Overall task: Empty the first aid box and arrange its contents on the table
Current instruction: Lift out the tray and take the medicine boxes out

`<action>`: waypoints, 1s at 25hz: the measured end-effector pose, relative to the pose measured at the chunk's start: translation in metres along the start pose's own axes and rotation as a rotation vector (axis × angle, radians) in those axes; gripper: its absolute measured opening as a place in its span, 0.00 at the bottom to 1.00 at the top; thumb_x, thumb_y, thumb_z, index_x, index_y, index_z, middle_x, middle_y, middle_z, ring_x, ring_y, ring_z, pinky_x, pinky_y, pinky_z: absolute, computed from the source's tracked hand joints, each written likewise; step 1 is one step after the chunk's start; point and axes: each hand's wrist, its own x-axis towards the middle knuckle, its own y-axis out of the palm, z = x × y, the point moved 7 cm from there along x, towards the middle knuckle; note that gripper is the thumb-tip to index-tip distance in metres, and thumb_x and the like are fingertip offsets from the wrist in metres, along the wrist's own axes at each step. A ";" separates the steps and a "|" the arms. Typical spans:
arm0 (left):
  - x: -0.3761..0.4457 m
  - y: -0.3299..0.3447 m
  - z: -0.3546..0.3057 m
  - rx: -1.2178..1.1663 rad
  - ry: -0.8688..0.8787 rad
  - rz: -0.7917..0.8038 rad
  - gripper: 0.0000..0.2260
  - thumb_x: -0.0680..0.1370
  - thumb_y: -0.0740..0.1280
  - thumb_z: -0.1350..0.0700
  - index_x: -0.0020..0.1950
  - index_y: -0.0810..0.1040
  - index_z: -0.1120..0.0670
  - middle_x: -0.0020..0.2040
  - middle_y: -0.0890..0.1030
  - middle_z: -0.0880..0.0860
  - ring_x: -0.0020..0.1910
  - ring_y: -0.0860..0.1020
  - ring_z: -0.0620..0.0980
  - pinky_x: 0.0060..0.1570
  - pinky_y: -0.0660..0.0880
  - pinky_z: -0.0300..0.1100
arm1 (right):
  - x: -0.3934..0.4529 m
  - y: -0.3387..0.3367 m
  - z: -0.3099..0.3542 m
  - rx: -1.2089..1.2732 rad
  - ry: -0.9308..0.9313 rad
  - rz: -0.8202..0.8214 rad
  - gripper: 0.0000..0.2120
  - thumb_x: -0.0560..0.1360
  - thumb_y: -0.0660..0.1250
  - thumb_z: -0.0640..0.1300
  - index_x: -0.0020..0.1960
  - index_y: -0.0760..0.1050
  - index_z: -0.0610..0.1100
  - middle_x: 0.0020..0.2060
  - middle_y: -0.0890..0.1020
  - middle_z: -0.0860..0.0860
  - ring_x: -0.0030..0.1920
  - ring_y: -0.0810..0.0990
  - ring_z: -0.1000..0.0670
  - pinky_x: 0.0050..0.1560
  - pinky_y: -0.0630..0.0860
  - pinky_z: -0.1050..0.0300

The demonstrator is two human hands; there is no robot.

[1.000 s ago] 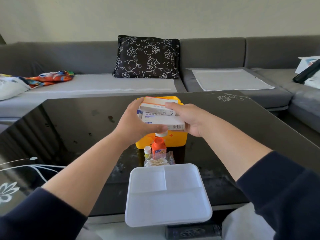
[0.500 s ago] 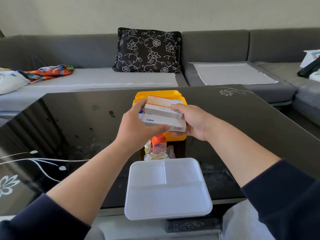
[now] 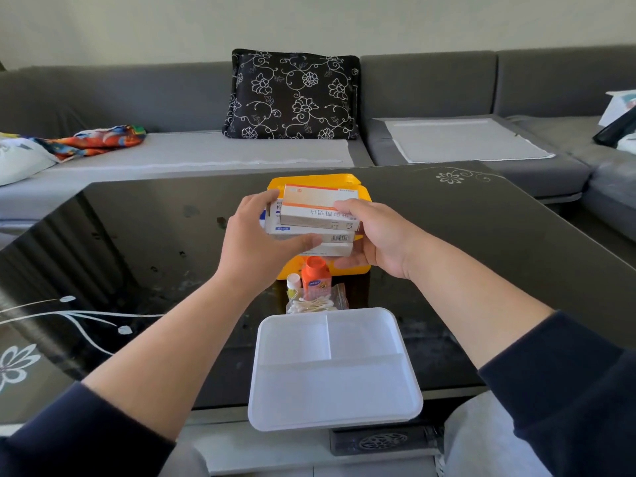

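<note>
Black table (image 3: 481,256) lay bare left and right of frame centre. Centre column was blocked: yellow box (image 3: 354,268), orange bottle (image 3: 316,277), cotton swab bag (image 3: 315,304), white tray (image 3: 334,370) at the lower edge.

We see the yellow first aid box (image 3: 358,270) on the dark table (image 3: 481,235), largely hidden behind a stack of medicine cartons (image 3: 315,218); nearer us stand an orange bottle (image 3: 316,277), a small white-capped vial (image 3: 293,281) and bagged cotton swabs (image 3: 315,304); the white divided tray (image 3: 334,370) overhangs the table's near edge.
</note>
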 end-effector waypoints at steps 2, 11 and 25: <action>0.000 -0.001 0.000 -0.007 0.002 0.006 0.39 0.63 0.81 0.41 0.72 0.72 0.47 0.58 0.74 0.40 0.53 0.73 0.28 0.42 0.70 0.20 | 0.001 0.000 0.000 0.003 -0.005 0.000 0.17 0.83 0.62 0.54 0.67 0.76 0.47 0.56 0.86 0.41 0.50 0.88 0.40 0.43 0.85 0.48; -0.005 0.000 -0.010 -0.004 0.033 0.066 0.35 0.58 0.75 0.30 0.63 0.69 0.31 0.56 0.75 0.36 0.54 0.75 0.32 0.47 0.70 0.29 | -0.002 -0.001 -0.003 0.013 0.012 0.018 0.17 0.80 0.67 0.54 0.64 0.80 0.45 0.53 0.87 0.41 0.48 0.88 0.39 0.38 0.83 0.53; -0.008 -0.050 0.006 0.095 -0.054 0.153 0.39 0.58 0.81 0.35 0.66 0.74 0.43 0.61 0.76 0.45 0.57 0.77 0.45 0.57 0.81 0.49 | -0.007 0.046 0.002 -0.085 0.021 -0.059 0.16 0.77 0.69 0.57 0.56 0.84 0.48 0.47 0.87 0.45 0.48 0.87 0.44 0.51 0.84 0.49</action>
